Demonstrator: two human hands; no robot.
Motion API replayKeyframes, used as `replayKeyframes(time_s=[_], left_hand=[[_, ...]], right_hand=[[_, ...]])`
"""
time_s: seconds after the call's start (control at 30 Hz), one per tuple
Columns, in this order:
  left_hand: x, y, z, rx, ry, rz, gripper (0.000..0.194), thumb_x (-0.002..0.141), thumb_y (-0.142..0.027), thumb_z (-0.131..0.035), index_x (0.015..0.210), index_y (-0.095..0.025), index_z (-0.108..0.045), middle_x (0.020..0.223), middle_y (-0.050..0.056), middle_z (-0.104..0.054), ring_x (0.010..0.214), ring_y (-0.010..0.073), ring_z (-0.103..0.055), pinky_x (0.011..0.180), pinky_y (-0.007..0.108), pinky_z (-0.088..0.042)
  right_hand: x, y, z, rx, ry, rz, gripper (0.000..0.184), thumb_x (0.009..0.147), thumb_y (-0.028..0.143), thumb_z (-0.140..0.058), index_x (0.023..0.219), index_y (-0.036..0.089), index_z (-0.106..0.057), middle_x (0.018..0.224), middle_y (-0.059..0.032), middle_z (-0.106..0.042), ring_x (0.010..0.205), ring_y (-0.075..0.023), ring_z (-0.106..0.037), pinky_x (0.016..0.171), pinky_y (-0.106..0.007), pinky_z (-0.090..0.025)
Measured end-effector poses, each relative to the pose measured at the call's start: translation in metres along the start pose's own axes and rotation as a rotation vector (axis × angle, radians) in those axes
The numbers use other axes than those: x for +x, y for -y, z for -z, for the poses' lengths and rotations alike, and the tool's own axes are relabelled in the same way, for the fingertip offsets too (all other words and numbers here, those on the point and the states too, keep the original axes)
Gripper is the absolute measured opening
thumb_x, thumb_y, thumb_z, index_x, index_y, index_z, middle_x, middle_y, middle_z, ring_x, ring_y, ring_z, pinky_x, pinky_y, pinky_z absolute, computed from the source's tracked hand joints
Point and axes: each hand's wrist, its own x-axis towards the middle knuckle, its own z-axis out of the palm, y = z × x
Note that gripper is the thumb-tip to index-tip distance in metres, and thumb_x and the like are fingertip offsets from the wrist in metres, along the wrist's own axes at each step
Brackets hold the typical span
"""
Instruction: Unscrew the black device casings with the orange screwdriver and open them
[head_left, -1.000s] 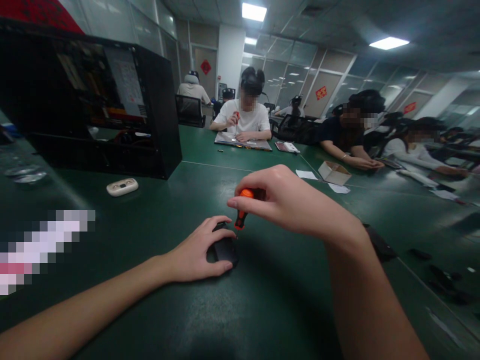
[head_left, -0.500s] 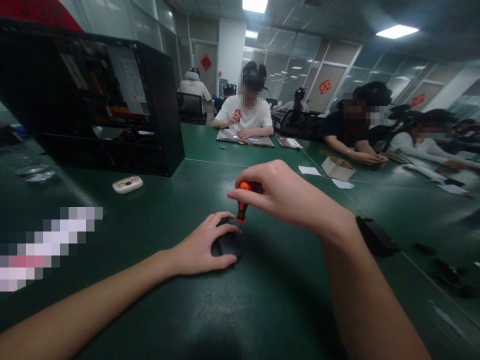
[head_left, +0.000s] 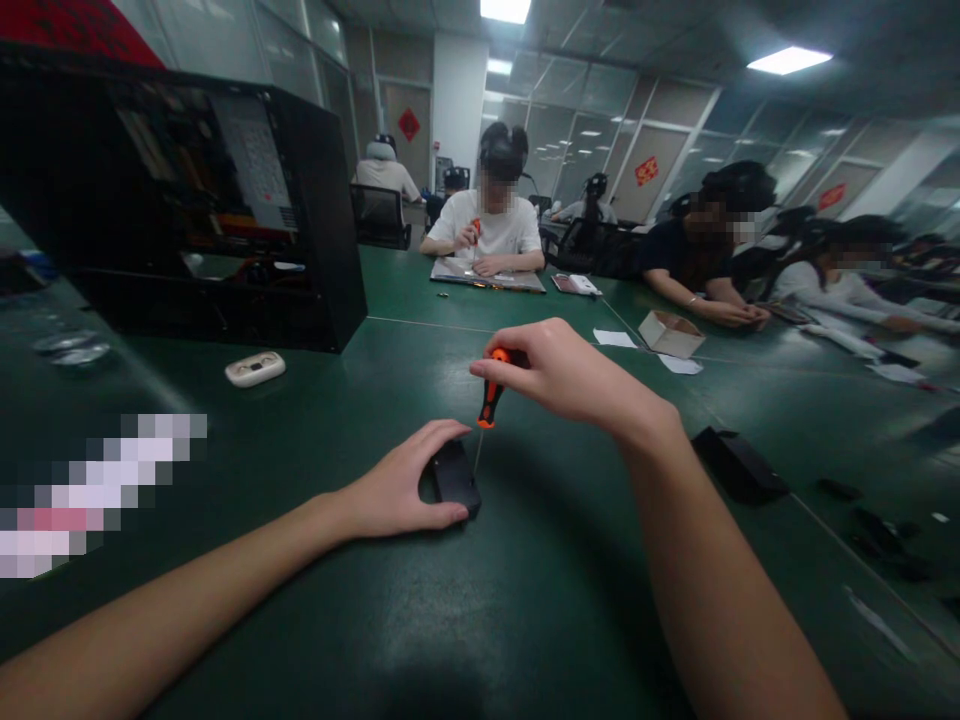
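My left hand (head_left: 401, 490) is closed around the sides of a small black computer mouse (head_left: 454, 478), thumb at the near end and fingers at the far end. Part of the mouse is hidden by the hand. In my right hand (head_left: 551, 370) is a screwdriver (head_left: 491, 395) with an orange and black handle, held from above. Its thin shaft slants down to the right edge of the mouse; whether the tip touches is too small to tell.
A large open black computer case (head_left: 330, 230) stands at the left, with a cream earbud case (head_left: 256, 369) before it. Right of my arm lies a black box-like part (head_left: 739, 465). Farther off are a small carton (head_left: 670, 335) and a person (head_left: 487, 225) with a screwdriver over a flat panel.
The mouse has been turned in my left hand and shows a more box-like side. The screwdriver has risen slightly and leans more. My left fingers have moved off the mouse's top.
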Motion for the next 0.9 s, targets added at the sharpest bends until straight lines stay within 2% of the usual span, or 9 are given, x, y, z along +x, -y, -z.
replayKeyframes(time_s=[0.2, 0.43, 0.7, 0.9], left_hand=[[0.000, 0.000, 0.001, 0.037, 0.051, -0.005, 0.062, 0.080, -0.047, -0.077, 0.135, -0.028, -0.056, 0.153, 0.011, -0.036, 0.139, 0.0368, -0.043, 0.116, 0.051, -0.037], [-0.001, 0.003, 0.000, 0.051, 0.056, -0.009, 0.061, 0.080, -0.047, -0.076, 0.135, -0.029, -0.055, 0.153, 0.010, -0.035, 0.140, 0.0362, -0.042, 0.117, 0.051, -0.036], [-0.001, 0.004, 0.000, 0.053, 0.054, -0.021, 0.060, 0.081, -0.046, -0.075, 0.135, -0.028, -0.054, 0.152, 0.010, -0.035, 0.139, 0.0352, -0.042, 0.116, 0.050, -0.036], [-0.001, 0.002, 0.000, 0.061, 0.052, -0.013, 0.060, 0.080, -0.045, -0.076, 0.135, -0.028, -0.055, 0.152, 0.011, -0.036, 0.138, 0.0365, -0.043, 0.115, 0.051, -0.037]], right_hand=[[0.001, -0.003, -0.001, -0.009, -0.004, -0.001, 0.040, 0.097, 0.048, -0.054, 0.085, 0.014, -0.072, 0.070, -0.0005, -0.062, 0.062, -0.0107, -0.047, 0.063, -0.027, -0.029], [-0.001, 0.005, 0.000, -0.046, -0.012, -0.006, 0.038, 0.097, 0.045, -0.055, 0.082, 0.013, -0.070, 0.069, -0.0005, -0.061, 0.061, -0.0107, -0.046, 0.062, -0.027, -0.029], [-0.004, 0.015, 0.003, -0.067, -0.009, 0.059, 0.032, 0.095, 0.043, -0.061, 0.084, 0.015, -0.071, 0.072, -0.0006, -0.063, 0.063, -0.0107, -0.048, 0.062, -0.026, -0.029], [0.000, 0.012, 0.000, -0.121, -0.027, 0.008, 0.034, 0.095, 0.043, -0.060, 0.080, 0.014, -0.070, 0.071, -0.0019, -0.063, 0.063, -0.0112, -0.047, 0.063, -0.027, -0.029]])
